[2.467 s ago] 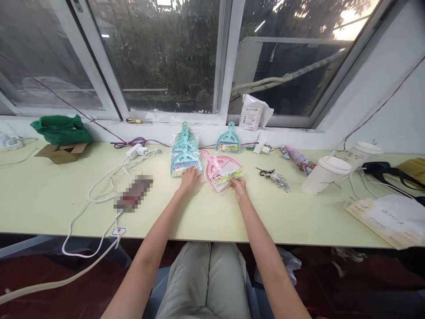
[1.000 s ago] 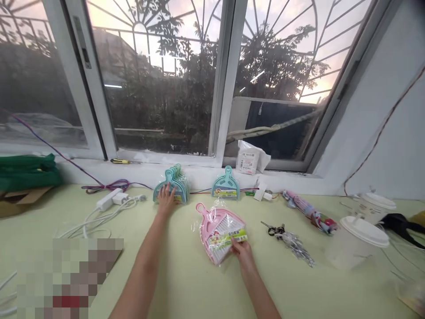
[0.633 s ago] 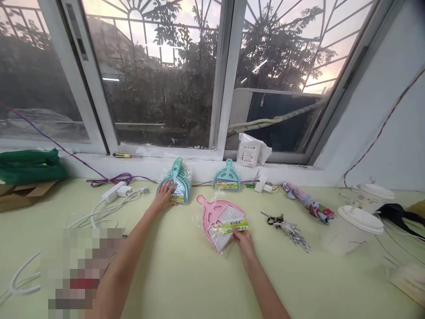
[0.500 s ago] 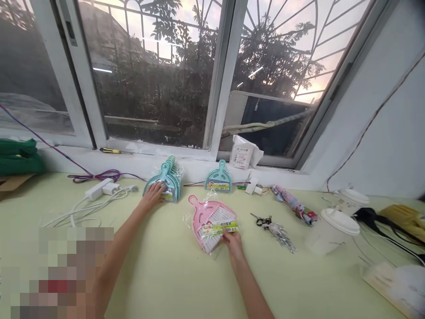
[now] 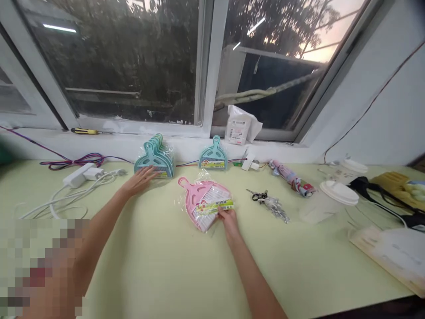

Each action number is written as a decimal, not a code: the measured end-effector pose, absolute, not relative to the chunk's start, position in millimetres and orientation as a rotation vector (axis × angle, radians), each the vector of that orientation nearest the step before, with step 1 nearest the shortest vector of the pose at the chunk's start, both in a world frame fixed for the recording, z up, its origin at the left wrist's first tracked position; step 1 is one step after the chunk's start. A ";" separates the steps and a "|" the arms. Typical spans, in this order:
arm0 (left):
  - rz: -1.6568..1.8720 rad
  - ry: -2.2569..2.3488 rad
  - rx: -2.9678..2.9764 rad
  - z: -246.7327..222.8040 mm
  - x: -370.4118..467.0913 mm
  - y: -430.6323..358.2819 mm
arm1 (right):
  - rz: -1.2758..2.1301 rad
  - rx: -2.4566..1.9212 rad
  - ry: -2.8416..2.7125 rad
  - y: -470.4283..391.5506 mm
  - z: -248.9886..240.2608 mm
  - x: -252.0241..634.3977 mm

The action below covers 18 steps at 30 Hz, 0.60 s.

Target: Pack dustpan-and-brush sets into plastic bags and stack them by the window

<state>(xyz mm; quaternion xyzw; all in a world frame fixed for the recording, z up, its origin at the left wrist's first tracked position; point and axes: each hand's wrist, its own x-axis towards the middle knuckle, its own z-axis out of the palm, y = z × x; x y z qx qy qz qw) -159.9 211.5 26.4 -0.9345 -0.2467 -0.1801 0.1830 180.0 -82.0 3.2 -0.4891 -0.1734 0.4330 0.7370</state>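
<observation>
Several teal dustpan-and-brush sets (image 5: 154, 160) in clear wrapping lean in an upright row against the wall below the window, handles up. My left hand (image 5: 141, 180) rests its outstretched fingers on the front one, covering part of its label. In the middle of the table is a pink dustpan-and-brush set (image 5: 199, 195), also wrapped, with a white-bristled brush and a yellow-green label. My right hand (image 5: 228, 219) pinches its lower right edge, thumb over the wrapping; the fingers beneath are hidden. One more teal dustpan set (image 5: 214, 155) leans alone against the wall behind the pink one.
On the left lie a white power adapter (image 5: 79, 175) and cables; a screwdriver (image 5: 84, 131) is on the sill. To the right are keys (image 5: 274, 207), a folded umbrella (image 5: 292, 179) and a lidded plastic tub (image 5: 332, 201). A white packet (image 5: 238, 128) stands by the window.
The view has tilted down, so everything sits higher in the picture. My left hand stays on the teal row with its fingers lying flatter. My right hand keeps its hold on the pink set.
</observation>
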 end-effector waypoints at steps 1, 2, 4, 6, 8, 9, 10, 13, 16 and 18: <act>-0.501 -0.715 -2.613 24.6 -167.1 208.8 | 0.953 -1.077 -0.391 -83.6 4.7 179.9; -0.506 -0.760 -2.577 22.4 -172.4 206.5 | 0.956 -1.080 -0.403 -85.2 6.1 179.6; -0.528 -0.855 -2.508 18.9 -176.1 204.1 | 0.963 -1.089 -0.420 -88.3 8.1 178.9; -0.554 -0.909 -2.478 18.8 -171.4 204.6 | 0.966 -1.097 -0.426 -90.5 9.4 178.2; -0.569 -0.923 -2.469 23.1 -162.2 206.8 | 0.962 -1.100 -0.426 -91.2 10.0 177.9; -0.566 -0.921 -2.467 26.3 -157.5 207.7 | 0.961 -1.102 -0.429 -91.0 10.0 178.0; -0.557 -0.916 -2.465 29.6 -153.6 208.3 | 0.959 -1.105 -0.431 -90.5 10.0 178.1; -0.557 -0.914 -2.463 37.3 -148.7 205.1 | 0.949 -1.123 -0.437 -87.4 9.9 177.9; -0.720 -0.923 -2.495 38.8 -147.9 187.7 | 0.936 -1.125 -0.413 -85.4 9.4 174.5; -0.998 -0.985 -2.503 36.8 -140.2 164.5 | 0.921 -1.117 -0.382 -85.8 7.8 171.2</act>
